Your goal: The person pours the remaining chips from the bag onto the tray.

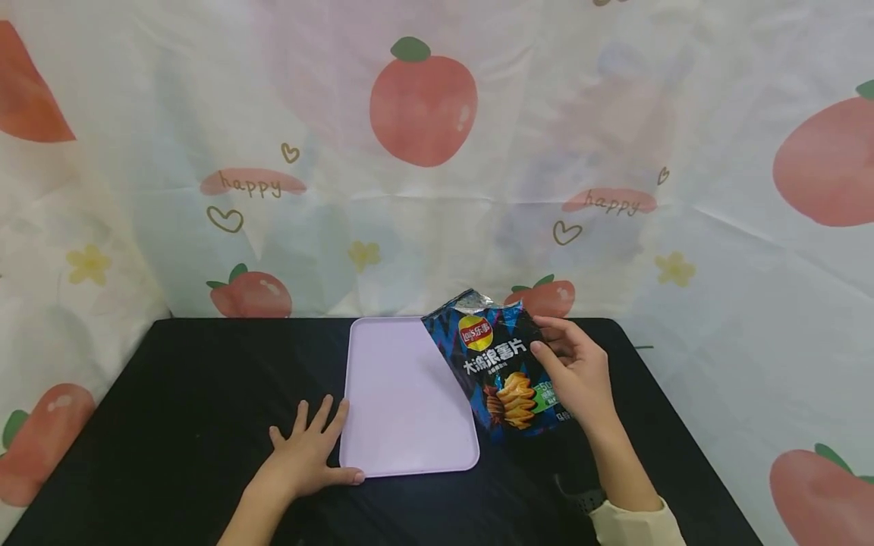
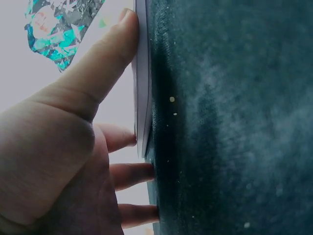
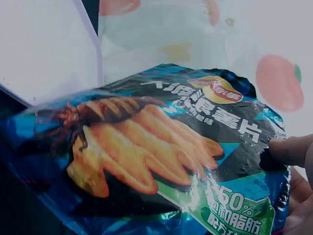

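Note:
A black and blue potato chip bag is gripped at its right edge by my right hand, thumb on the front and fingers behind. It tilts over the right side of a pale purple tray, its silvery top end crumpled. In the right wrist view the chip bag fills most of the picture, with the thumb at its edge. My left hand is spread at the tray's lower left corner. In the left wrist view, the thumb lies along the tray's rim, the other fingers straight.
The tray lies on a table with a black cloth. Behind it and at the sides hangs a pale curtain printed with peaches, hearts and flowers. A dark strap shows by the right wrist, next to a cream sleeve.

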The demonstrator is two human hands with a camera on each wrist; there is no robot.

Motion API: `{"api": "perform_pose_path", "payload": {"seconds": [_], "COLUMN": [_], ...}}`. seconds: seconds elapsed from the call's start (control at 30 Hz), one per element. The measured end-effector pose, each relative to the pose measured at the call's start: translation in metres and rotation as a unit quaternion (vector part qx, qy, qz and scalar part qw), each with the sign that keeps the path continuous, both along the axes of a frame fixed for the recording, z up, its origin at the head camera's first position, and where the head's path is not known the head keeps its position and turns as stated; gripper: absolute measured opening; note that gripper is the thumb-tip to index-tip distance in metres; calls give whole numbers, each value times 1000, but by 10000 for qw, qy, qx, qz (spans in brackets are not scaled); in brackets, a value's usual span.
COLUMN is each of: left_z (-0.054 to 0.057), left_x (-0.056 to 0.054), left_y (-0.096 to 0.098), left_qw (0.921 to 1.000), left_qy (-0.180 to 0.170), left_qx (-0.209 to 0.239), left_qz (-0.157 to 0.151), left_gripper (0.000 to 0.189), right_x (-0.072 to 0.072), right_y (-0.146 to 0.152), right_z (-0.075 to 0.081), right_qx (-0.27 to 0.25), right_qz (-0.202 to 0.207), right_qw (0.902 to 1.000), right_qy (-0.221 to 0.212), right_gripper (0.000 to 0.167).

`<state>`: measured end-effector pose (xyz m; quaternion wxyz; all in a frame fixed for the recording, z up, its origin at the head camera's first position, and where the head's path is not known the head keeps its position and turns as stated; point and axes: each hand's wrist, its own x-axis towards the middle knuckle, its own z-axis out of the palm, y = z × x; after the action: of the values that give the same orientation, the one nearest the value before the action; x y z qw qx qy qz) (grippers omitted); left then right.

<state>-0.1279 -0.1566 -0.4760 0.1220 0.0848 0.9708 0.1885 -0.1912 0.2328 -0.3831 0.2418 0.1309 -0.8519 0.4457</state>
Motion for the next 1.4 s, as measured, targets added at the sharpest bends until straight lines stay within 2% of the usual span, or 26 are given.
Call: {"api": "perform_pose_path", "payload": {"seconds": [0.23, 0.4, 0.5, 0.77, 1.1, 1.4], "left_z": [0, 1, 1, 1, -1, 0], "left_x": [1, -1, -2, -4, -5, -3], "left_y": [1, 2, 3, 3, 2, 1], "left_qw": [10000, 10000, 10000, 10000, 9999, 9999], "left_qy": [-57, -6, 33, 27, -20, -41], "left_qx": [30, 2, 25, -87, -144, -94], "left_qz": [-14, -22, -36, -6, 37, 64], "left_gripper": [120, 120, 120, 120, 121, 120], "right_x": [-8, -13, -15, -21, -28, -33], "right_y": [-13, -23, -30, -49, -67, -79], "right_z": [15, 29, 38, 55, 66, 80], "right_qx": [713, 1317, 1731, 2960, 3327, 3525], "right_qz": [359, 807, 1066, 1468, 2027, 2499], "right_qw": [9964, 9861, 9760, 9389, 9168, 9011], "right_qy": [298, 619, 785, 962, 879, 366], "right_gripper": [34, 35, 36, 36, 37, 36]}}
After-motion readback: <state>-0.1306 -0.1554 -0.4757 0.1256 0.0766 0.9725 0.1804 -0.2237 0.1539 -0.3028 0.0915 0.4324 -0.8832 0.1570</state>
